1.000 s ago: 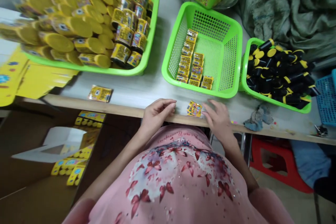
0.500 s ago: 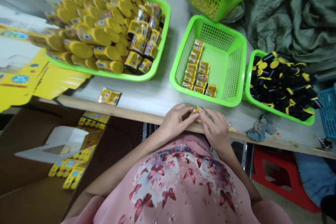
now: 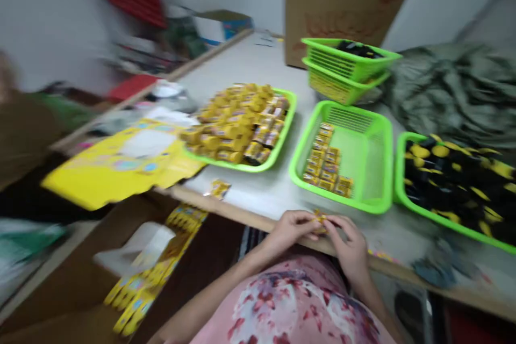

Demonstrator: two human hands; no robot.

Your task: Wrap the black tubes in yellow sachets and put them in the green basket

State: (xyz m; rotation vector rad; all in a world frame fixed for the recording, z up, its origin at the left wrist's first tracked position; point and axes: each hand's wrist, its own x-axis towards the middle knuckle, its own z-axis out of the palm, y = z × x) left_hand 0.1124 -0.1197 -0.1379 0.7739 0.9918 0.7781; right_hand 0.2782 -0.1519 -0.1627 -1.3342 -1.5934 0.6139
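Note:
At the table's front edge, my left hand [image 3: 296, 227] and my right hand [image 3: 347, 236] meet with fingers pinched on a small yellow printed label bundle [image 3: 320, 220]. Its exact shape is partly covered by the fingertips. Just beyond stands a green basket [image 3: 385, 172] holding rows of similar yellow bundles [image 3: 327, 164] along its left side. Another yellow label bundle [image 3: 220, 188] lies on the table to the left. Farther left, a green basket [image 3: 291, 118] is heaped with yellow-capped small containers [image 3: 231, 123].
On the right a green basket [image 3: 399, 183] holds black and yellow pieces. Stacked green baskets [image 3: 346, 67] and a cardboard box [image 3: 346, 5] stand behind. Yellow printed sheets [image 3: 100, 172] lie left; below is an open carton [image 3: 60, 301] with yellow packs. A grey cloth [image 3: 437, 266] lies right.
The camera view has tilted up and swung left, showing the far box and wall. Both hands stay together at the table edge, still holding the yellow label bundle.

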